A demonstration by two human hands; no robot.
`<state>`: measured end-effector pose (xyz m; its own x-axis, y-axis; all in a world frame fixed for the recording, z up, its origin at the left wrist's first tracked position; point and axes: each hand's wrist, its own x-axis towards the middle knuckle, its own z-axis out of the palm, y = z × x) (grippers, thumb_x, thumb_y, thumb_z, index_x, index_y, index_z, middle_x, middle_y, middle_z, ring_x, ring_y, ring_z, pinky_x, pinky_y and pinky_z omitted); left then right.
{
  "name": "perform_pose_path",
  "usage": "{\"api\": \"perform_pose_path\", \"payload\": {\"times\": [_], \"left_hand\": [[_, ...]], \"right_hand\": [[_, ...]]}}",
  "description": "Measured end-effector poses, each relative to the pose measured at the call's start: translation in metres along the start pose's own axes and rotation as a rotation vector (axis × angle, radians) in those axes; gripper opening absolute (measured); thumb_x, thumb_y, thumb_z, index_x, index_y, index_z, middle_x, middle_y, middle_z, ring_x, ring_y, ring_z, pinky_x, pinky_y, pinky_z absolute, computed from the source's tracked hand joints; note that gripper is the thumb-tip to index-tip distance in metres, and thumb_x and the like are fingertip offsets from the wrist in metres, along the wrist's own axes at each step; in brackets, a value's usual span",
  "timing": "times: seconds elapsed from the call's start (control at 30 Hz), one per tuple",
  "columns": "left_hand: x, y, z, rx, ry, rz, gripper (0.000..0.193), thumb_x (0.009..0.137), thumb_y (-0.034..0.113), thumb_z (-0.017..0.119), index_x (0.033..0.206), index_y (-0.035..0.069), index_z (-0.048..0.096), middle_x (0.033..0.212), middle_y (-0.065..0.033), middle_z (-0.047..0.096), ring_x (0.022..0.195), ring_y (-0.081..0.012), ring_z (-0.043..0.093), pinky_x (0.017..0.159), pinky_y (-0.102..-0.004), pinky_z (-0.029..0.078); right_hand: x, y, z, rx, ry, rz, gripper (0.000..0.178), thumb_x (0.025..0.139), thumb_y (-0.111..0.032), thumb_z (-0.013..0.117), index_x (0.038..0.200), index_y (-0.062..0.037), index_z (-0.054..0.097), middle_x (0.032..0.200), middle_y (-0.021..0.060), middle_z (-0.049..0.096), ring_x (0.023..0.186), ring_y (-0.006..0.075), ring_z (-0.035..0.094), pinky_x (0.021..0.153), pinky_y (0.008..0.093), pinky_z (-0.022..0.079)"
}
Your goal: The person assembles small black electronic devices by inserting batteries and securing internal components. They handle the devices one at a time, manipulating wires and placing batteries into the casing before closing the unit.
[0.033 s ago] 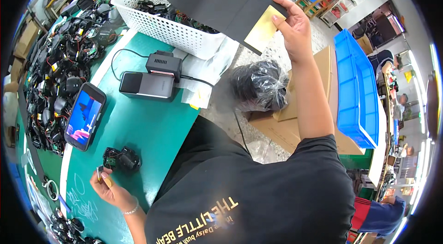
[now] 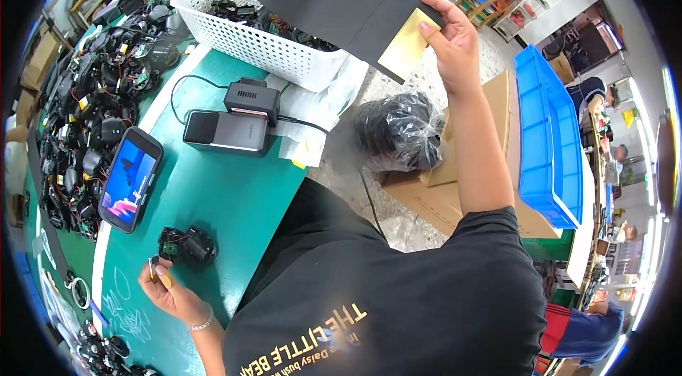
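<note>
My right hand (image 2: 455, 42) pinches the end of a long black strip (image 2: 312, 3) between thumb and fingers. A yellow patch (image 2: 405, 45) covers part of that end, and the strip stretches left over a white perforated basket (image 2: 277, 56). Low over the green table (image 2: 234, 198), my left hand (image 2: 174, 298) is closed, its thumb and fingertips holding a small silver-and-dark piece (image 2: 153, 264) whose kind I cannot make out. Just beyond those fingers lies a black device part (image 2: 192, 244) with a green circuit board showing.
A phone (image 2: 131, 180) with a lit screen leans beside a heap of black wired parts (image 2: 85, 141). Behind it sit a grey-black power bank (image 2: 224, 132) and a cable. At right are a clear-bagged black bundle (image 2: 401, 133), cardboard boxes (image 2: 490, 120) and a blue crate (image 2: 547, 141).
The yellow-patched end of the black strip has shifted very slightly to the right. Both hands keep their grip and place.
</note>
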<state>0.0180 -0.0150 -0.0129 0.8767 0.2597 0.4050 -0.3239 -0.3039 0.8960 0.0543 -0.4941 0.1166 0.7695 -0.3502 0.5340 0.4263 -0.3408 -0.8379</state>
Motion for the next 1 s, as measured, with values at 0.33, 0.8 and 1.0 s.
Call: {"api": "perform_pose_path", "payload": {"times": [0.33,0.8,1.0], "left_hand": [[0.001,0.004,0.001,0.038,-0.011,-0.022,0.012,0.094,0.012,0.045,0.100,0.002,0.049,0.085,-0.0072,0.051,0.081,-0.0143,0.047,0.076,-0.0276,0.038],[0.000,-0.004,0.002,-0.009,-0.030,-0.009,0.011,0.092,0.009,0.048,0.100,0.002,0.049,0.087,-0.0086,0.054,0.081,-0.0144,0.049,0.076,-0.0273,0.039],[-0.002,-0.003,-0.003,0.031,0.011,-0.018,0.011,0.092,0.009,0.048,0.100,0.002,0.049,0.088,-0.0089,0.055,0.081,-0.0143,0.050,0.077,-0.0273,0.040]], "right_hand": [[-0.010,0.010,0.002,-0.988,-0.158,-0.403,0.033,0.075,-0.010,0.064,0.107,-0.0139,0.061,0.120,0.0080,0.052,0.112,0.0272,0.048,0.096,0.0398,0.035],[0.004,0.016,0.010,-1.057,-0.512,-0.638,0.038,0.071,-0.018,0.070,0.107,-0.0128,0.060,0.117,0.0013,0.058,0.112,0.0207,0.051,0.091,0.0360,0.039],[0.011,0.020,0.018,-1.017,-0.585,-0.713,0.032,0.073,-0.009,0.066,0.104,-0.0088,0.060,0.117,0.0037,0.059,0.108,0.0235,0.055,0.088,0.0361,0.044]]}}
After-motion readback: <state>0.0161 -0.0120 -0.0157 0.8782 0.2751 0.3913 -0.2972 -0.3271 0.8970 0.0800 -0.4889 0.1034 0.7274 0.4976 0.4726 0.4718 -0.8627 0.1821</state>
